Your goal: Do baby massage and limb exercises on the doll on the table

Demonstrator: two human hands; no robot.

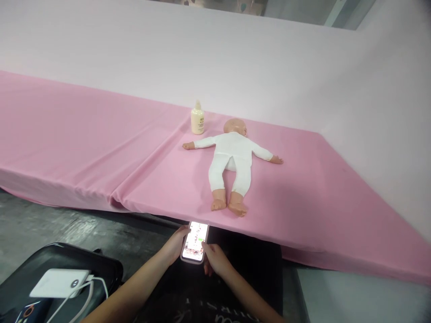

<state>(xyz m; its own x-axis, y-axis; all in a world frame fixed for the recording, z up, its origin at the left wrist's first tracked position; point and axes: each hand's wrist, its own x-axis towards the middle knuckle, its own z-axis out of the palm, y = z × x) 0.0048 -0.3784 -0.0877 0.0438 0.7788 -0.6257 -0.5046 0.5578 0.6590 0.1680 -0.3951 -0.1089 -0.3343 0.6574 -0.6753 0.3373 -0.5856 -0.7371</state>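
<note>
A power bank lies on a black chair. Before the table's near edge, the left hand is closed on a lit phone; the right hand's thumb meets its screen, its grip unclear. A doll lies feet toward that edge; a bottle stands near the far edge.
</note>
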